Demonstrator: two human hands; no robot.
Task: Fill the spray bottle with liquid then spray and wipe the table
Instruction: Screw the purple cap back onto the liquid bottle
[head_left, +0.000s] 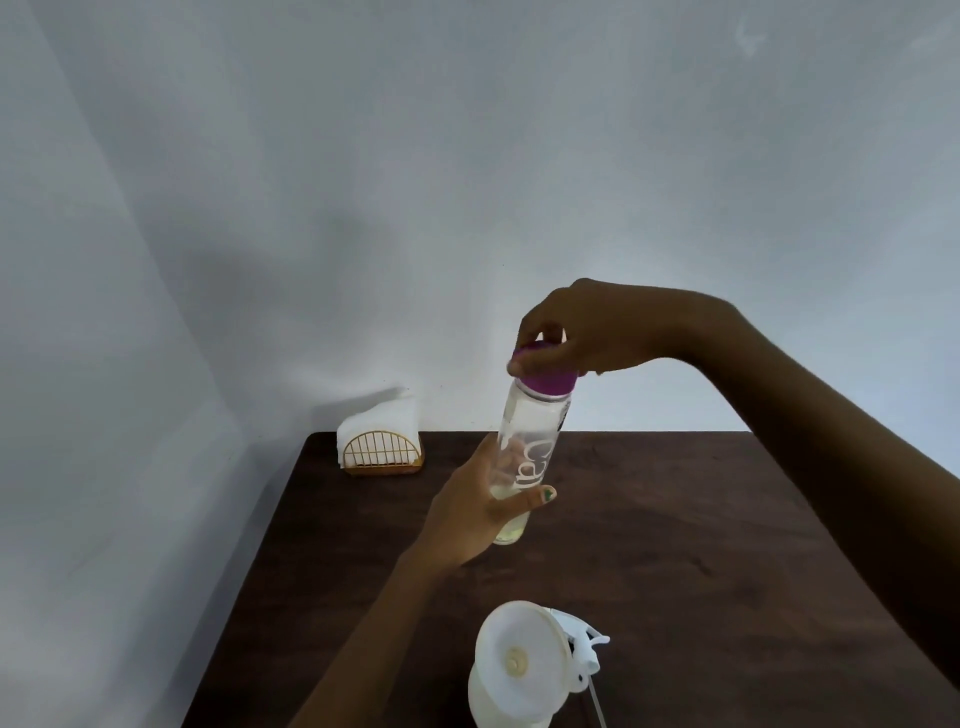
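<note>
A: Where's the left hand (480, 506)?

B: Wrapped round the lower half of a clear bottle (530, 452), thumb across the front, lifting it above the table (701, 519). The bottle leans slightly, top to the right.

A: And the right hand (582, 332)?

B: It comes in from above, fingers closed over the purple cap (551, 383). The cap sits on the bottle's neck; whether it's tight or loose, I can't tell.

A: Anything in the bottle?

B: A little pale yellowish liquid at the bottom. White lettering runs down its side, too blurred to read.

A: The spray bottle?

B: It (501, 691) stands near the front edge of the table, below the hands and well apart from them. A white funnel (519, 657) sits in its mouth. The white trigger head (584, 654) lies just right of it, touching the funnel's rim, its tube trailing toward the front edge.

A: What else?

B: A gold wire holder (384, 454) with white napkins (376, 421) at the far left corner, by the wall (467, 156).
</note>
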